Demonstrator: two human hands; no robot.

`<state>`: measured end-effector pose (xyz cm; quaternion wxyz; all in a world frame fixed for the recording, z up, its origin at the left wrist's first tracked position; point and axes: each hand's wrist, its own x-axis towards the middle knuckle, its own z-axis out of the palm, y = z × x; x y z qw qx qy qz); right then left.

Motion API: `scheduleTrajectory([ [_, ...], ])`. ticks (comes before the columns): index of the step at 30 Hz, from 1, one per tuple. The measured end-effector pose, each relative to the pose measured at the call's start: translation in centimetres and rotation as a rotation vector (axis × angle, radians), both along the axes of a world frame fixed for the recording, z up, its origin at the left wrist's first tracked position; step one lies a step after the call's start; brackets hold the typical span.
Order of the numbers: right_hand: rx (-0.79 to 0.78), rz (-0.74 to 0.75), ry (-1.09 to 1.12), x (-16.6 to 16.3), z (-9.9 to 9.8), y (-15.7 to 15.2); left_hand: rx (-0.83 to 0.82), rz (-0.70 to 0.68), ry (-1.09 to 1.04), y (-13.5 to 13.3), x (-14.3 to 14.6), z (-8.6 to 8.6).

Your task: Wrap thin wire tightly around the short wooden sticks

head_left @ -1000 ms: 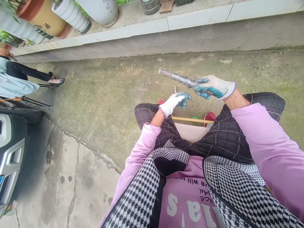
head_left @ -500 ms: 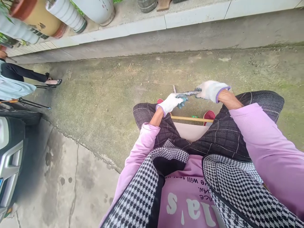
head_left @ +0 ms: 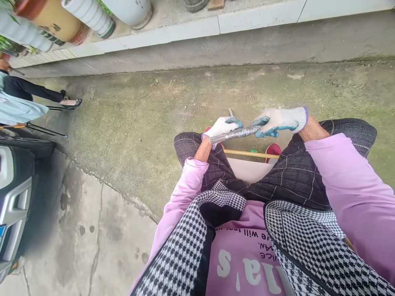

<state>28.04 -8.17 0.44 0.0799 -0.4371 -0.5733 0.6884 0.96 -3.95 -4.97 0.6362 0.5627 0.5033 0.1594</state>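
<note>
My right hand (head_left: pixel 279 121), in a white glove with a blue-coated palm, is closed round one end of a silvery rod (head_left: pixel 237 133) with a shiny, ribbed wrapping along its middle. The rod's smooth grey other end crosses over my left wrist. My left hand (head_left: pixel 224 126), gloved alike, is just beyond the rod with its fingers curled; what they hold, if anything, is hidden. Behind that hand the tip of a thin pale stick (head_left: pixel 231 112) shows; I cannot tell whether it is held. Below the hands, a yellowish bar (head_left: pixel 247 153) runs between my knees along a pale panel (head_left: pixel 249 169).
Mossy concrete ground (head_left: pixel 132 107) lies before me, with a tiled ledge (head_left: pixel 191 29) beyond it. Flower pots (head_left: pixel 89 18) stand on the ledge. At far left are another person's leg (head_left: pixel 37 90), a thin-legged stand (head_left: pixel 46 130) and a car's front (head_left: pixel 15 205).
The rod has swung towards me, and its grey end now lies over my left wrist. My left hand no longer covers that end. My right hand has turned, showing more of its blue palm.
</note>
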Motion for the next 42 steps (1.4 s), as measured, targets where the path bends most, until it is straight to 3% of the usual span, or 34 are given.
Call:
scheduleTrajectory([
  [6,0.125,0.078,-0.377,-0.8,-0.4,-0.4,0.063,0.001,0.083,-0.2,-0.3,0.7],
  [12,0.358,-0.078,-0.645,-1.2,-1.9,1.4,0.022,0.06,0.043,-0.9,0.9,0.8],
  [16,0.354,-0.283,-0.533,-0.7,-2.2,2.1,-0.053,0.097,-0.014,-1.4,1.7,0.7],
  [21,0.203,-0.438,-0.064,-0.2,-1.0,1.0,-0.051,0.086,-0.102,-1.0,1.6,0.2],
  [23,0.143,-0.38,0.046,0.2,-0.4,0.5,-0.006,0.062,-0.074,-0.4,1.2,-0.2],
  [25,0.087,-0.229,0.048,0.7,-0.1,0.1,0.034,0.027,-0.036,0.1,0.6,-0.4],
  [28,0.06,-0.022,-0.089,1.3,-0.5,-0.3,0.045,-0.049,0.013,0.3,-0.1,-0.2],
  [30,0.093,0.027,-0.21,1.7,-1.3,-0.4,0.059,-0.073,0.069,0.1,-0.3,0.3],
  [36,0.251,0.019,-0.507,2.5,-3.7,0.4,0.076,-0.05,0.07,-0.6,0.8,1.2],
  [42,0.3,-0.189,-0.567,2.1,-3.5,1.4,0.036,-0.003,0.005,-1.0,1.8,0.0],
])
